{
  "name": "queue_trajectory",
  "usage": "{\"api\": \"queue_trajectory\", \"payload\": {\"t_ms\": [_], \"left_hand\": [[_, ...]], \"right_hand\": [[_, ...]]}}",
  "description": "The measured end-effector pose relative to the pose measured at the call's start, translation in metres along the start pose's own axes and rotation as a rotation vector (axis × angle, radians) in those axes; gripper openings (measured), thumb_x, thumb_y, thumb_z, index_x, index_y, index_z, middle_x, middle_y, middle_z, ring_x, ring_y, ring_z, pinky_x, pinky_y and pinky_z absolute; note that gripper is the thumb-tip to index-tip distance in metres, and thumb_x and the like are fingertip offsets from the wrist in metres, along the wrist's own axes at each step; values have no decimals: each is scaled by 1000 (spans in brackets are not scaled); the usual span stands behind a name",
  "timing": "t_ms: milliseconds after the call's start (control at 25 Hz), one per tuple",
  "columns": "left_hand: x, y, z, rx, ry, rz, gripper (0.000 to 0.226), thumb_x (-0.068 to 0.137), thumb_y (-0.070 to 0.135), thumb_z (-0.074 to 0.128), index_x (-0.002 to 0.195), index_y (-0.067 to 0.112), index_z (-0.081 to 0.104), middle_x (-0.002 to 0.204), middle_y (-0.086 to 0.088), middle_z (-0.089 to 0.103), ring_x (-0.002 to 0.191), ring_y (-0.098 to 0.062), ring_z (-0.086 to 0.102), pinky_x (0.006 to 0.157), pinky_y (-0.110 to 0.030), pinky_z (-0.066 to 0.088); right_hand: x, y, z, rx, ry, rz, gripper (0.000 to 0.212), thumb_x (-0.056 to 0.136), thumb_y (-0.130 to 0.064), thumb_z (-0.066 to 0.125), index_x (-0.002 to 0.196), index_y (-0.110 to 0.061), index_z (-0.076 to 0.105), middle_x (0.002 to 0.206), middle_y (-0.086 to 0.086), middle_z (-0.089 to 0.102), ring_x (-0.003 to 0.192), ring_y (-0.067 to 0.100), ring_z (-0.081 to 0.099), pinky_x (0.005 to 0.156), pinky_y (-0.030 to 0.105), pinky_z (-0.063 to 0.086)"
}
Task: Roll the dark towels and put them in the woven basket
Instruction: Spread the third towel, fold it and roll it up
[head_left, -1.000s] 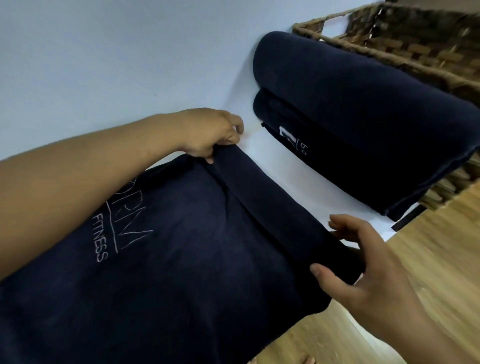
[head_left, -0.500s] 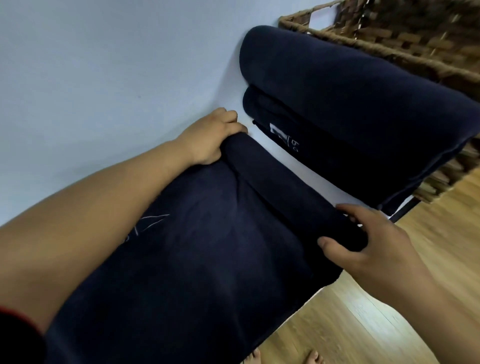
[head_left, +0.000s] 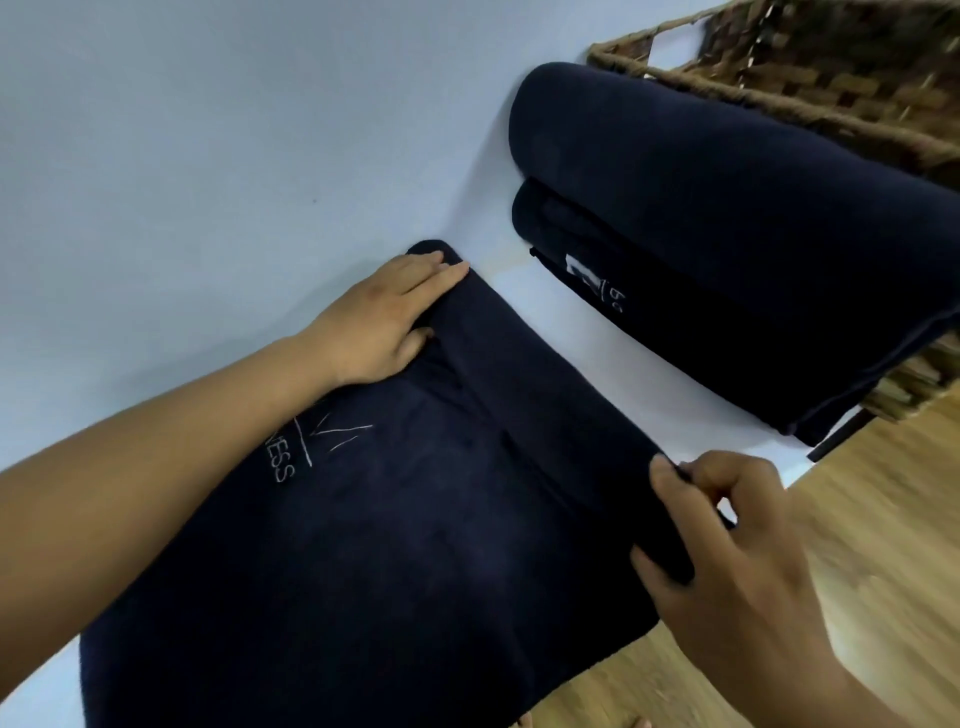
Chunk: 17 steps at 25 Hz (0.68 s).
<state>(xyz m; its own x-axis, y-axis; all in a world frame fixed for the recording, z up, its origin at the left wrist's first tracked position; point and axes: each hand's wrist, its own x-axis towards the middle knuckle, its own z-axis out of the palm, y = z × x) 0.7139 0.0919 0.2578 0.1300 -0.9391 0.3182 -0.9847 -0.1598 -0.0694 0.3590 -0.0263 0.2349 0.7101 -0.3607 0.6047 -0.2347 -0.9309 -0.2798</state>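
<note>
A dark navy towel (head_left: 395, 530) with pale lettering lies spread on the white table (head_left: 208, 171). Its far edge is turned into a low, thick roll (head_left: 545, 395). My left hand (head_left: 384, 317) rests on the roll's left end, fingers laid over it and thumb tucked under the fold. My right hand (head_left: 727, 551) grips the roll's right end with curled fingers. Two more dark folded towels (head_left: 727, 249) lie stacked beyond the roll, against the woven basket (head_left: 831, 88) at the top right.
The table's right edge runs just past my right hand, with wooden floor (head_left: 883, 545) below. A strip of bare table separates the roll from the stacked towels. The basket's inside is dark and hard to read.
The roll has grown thicker and moved toward me. My left hand went from gripping the end to lying over it; my right hand's fingers have curled tighter round the right end.
</note>
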Motion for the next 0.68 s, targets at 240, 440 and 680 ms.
{"api": "queue_trajectory", "payload": {"t_ms": [240, 440, 680], "left_hand": [[15, -15, -41, 8, -133, 77, 71, 89, 27, 65, 150, 20, 30, 105, -8, 64, 92, -31, 58, 86, -41, 43], [95, 8, -67, 282, -732, 123, 64, 67, 32, 85, 124, 34, 56, 100, 12, 48, 104, -13, 46, 88, -32, 35], [131, 19, -23, 299, -1134, -12, 70, 71, 3, 81, 129, 21, 45, 126, -8, 47, 84, -17, 53, 56, -17, 51]], "right_hand": [[-5, 2, -3, 110, -168, -172, 48, 80, -4, 59, 128, -3, 58, 141, 14, 49, 137, 30, 44, 107, 28, 41], [1, 2, -17, 160, -334, -151, 49, 86, -33, 55, 132, -17, 56, 147, 5, 49, 130, 22, 53, 91, 35, 56], [34, -13, -39, 573, -479, 495, 52, 65, -75, 60, 112, -59, 46, 117, -35, 52, 97, -3, 59, 76, 17, 47]]}}
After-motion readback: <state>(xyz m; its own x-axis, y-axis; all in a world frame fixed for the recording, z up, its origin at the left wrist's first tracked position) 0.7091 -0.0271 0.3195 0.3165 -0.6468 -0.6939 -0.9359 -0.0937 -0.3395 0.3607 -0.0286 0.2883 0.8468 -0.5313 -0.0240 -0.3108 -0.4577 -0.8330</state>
